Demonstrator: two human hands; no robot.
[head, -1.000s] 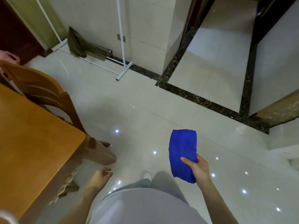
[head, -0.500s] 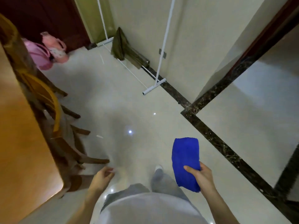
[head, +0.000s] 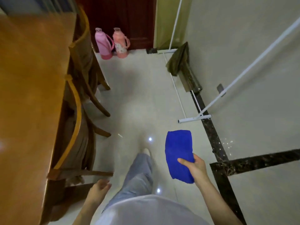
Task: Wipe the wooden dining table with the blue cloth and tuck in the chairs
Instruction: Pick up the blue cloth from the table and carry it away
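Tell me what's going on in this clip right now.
A person is on the tiled floor alongside a wooden dining table, seen from their own head camera. Their right hand holds a folded blue cloth out over the floor, not on the table. The left hand hangs empty and loosely open near the closest of the two chairs, which sit along the table's edge. Two pink flasks stand by the door.

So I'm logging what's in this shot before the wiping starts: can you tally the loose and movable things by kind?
Wooden table: 1
Wooden chairs: 2, along the table's side
Thermos flasks, pink and salmon: 2
Blue cloth: 1, held in the right hand
White rack: 1
Total: 7
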